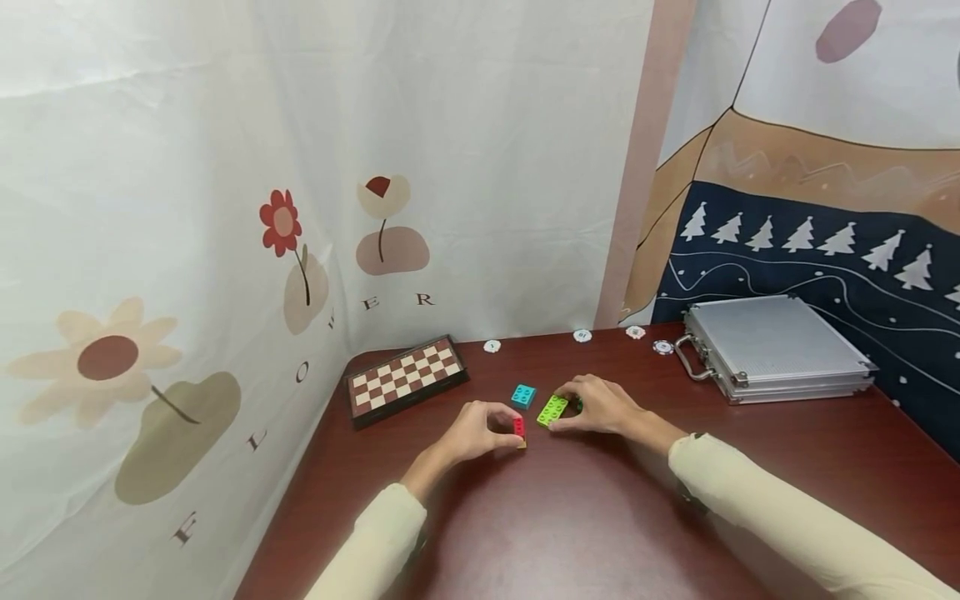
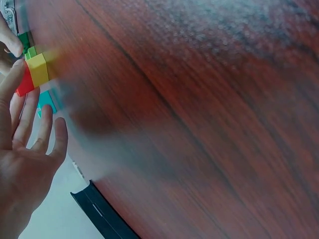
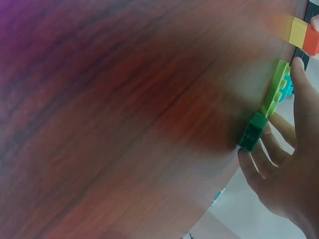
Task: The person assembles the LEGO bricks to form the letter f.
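My left hand (image 1: 472, 433) has its fingers (image 2: 20, 84) pinched on a small red brick (image 1: 518, 427) that sits on a yellow brick (image 2: 38, 69); the pair rests on the surface (image 1: 600, 517), just in front of me. My right hand (image 1: 603, 406) has its fingers (image 3: 301, 94) curled round a lime-green plate brick (image 1: 552, 409), with a dark green brick (image 3: 252, 132) against its far end, under the fingertips. The lime plate lies flat on the surface, just right of the red-and-yellow pair, near it but apart. A turquoise brick (image 1: 523, 395) lies loose just behind both, untouched. I judge the step in hand as bringing two sub-assemblies together: each hand has its piece, nothing joined yet across the gap. The next move calls for lining up studs before pressing, and steady hold on the small stack so it does not tip. Further out: a folded chessboard (image 1: 406, 379) at back left by the curtain, four poker chips (image 1: 582, 336) along the back edge, a closed aluminium case (image 1: 776, 348) at right. Wrist views are blurred on the wood; brick detail there is coarse.
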`<state>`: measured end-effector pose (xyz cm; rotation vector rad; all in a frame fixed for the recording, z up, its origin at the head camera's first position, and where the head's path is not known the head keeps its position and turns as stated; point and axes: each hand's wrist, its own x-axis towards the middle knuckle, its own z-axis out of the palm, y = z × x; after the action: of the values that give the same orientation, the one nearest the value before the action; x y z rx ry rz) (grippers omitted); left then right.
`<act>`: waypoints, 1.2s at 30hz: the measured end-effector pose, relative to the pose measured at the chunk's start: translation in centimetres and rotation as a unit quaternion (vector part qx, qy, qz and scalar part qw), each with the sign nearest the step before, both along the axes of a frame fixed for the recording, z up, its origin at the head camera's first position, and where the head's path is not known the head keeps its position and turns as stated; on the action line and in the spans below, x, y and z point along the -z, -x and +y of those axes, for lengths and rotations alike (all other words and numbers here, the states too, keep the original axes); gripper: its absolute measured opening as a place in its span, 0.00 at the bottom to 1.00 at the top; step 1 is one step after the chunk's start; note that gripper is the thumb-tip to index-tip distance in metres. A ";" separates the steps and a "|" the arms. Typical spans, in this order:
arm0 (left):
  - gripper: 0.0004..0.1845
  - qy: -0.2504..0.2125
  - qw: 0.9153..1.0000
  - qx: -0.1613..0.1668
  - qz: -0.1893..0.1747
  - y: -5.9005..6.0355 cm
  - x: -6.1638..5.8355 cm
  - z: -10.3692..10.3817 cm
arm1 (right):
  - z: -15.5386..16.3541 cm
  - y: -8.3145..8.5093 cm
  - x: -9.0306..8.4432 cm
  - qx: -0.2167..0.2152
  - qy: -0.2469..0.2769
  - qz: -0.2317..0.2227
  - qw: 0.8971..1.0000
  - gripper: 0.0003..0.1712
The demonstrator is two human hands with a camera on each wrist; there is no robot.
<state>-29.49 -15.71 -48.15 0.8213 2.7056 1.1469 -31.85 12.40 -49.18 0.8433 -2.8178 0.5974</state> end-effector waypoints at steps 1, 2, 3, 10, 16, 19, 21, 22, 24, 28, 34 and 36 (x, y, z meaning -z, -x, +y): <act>0.16 0.000 1.000 0.001 0.000 0.0 0.0 0.0 | 0.0 0.0 -0.1 -0.003 -0.001 0.001 1.000 0.39; 0.16 0.000 1.000 0.001 -0.001 0.0 0.0 0.0 | 0.0 0.0 -0.1 -0.010 -0.002 0.001 1.000 0.39; 0.16 0.000 1.000 0.001 -0.002 0.0 -0.1 0.0 | 0.1 0.1 -0.1 -0.020 0.001 0.001 1.000 0.38; 0.16 0.005 1.000 0.001 0.000 -0.1 -0.1 0.0 | 0.4 0.8 -0.1 -0.127 0.021 -0.003 0.992 0.26; 0.16 0.005 1.000 0.000 -0.001 -0.1 -0.1 0.1 | 0.2 0.9 0.0 -0.117 0.014 0.007 0.993 0.20; 0.16 0.004 1.000 -0.001 0.000 -0.1 -0.1 0.0 | -0.1 0.8 0.0 -0.101 0.012 0.006 0.995 0.22; 0.16 0.003 1.000 -0.003 0.000 -0.1 -0.1 0.0 | -0.4 0.7 0.1 -0.098 0.012 0.005 0.995 0.23; 0.16 0.002 1.000 -0.003 0.000 -0.1 -0.1 -0.1 | -0.6 0.7 0.1 -0.099 0.011 0.004 0.995 0.24; 0.16 0.000 1.000 -0.005 -0.004 -0.2 -0.1 -0.2 | -1.0 0.5 0.1 -0.100 0.010 0.001 0.995 0.24; 0.16 -0.003 1.000 -0.003 -0.005 -0.2 0.1 -0.1 | -1.2 0.5 0.2 -0.098 0.008 0.005 0.995 0.19; 0.15 -0.002 1.000 0.000 -0.001 0.1 0.3 0.0 | -0.9 0.5 -0.5 -0.108 0.035 0.006 0.993 0.17; 0.15 -0.002 1.000 -0.002 -0.001 0.0 0.2 -0.1 | -0.9 0.4 -1.0 -0.116 0.045 0.008 0.992 0.17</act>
<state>-29.50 -15.79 -48.37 0.8159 2.7054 1.1548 -32.26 11.46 -48.21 1.1602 -2.6746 0.7383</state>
